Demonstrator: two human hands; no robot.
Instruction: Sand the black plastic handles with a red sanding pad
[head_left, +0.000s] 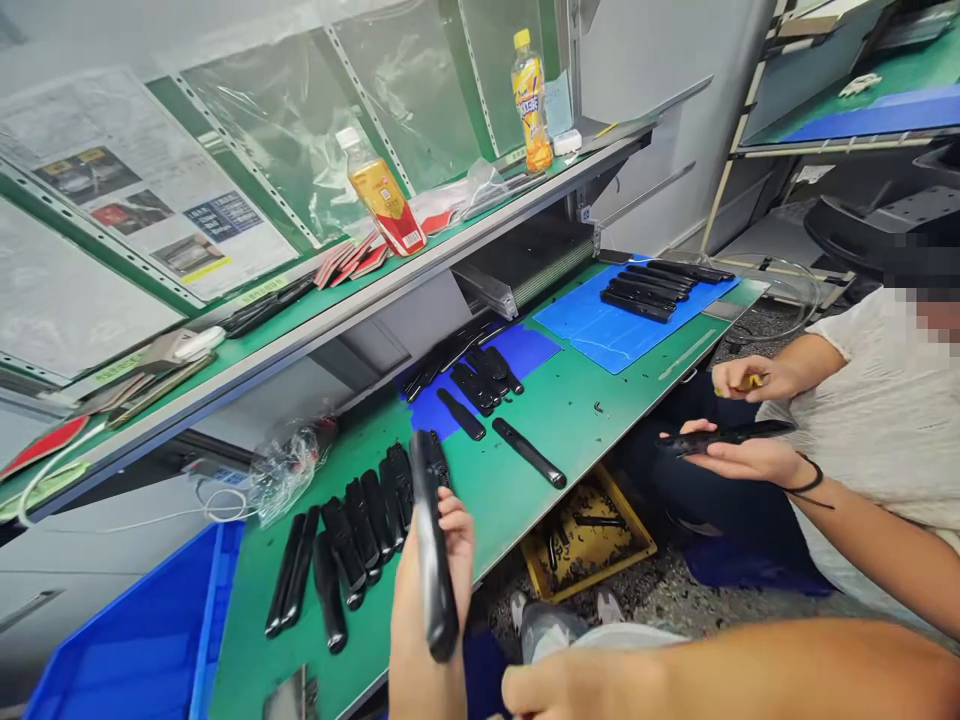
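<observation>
My left hand (pixel 457 545) is closed round a long, glossy black piece (pixel 435 570), held upright with its rounded end down. At the bottom edge my right hand (pixel 555 688) is curled, apart from that piece; whatever its fingers may hold is hidden. Nearest to my left hand, several similar black pieces (pixel 364 520) lie in a row on the green table (pixel 480 520). One more black piece (pixel 529 452) rests alone near the table's front edge, and a further group (pixel 480 380) lies on and beside a dark blue sheet (pixel 536 350).
To the right, a co-worker's hands (pixel 750 455) hold a black piece and a small yellow tool. A yellow tray (pixel 645 545) with black scraps sits below the table. A blue bin (pixel 142 620) stands left. Bottles (pixel 386 200) stand on the shelf above.
</observation>
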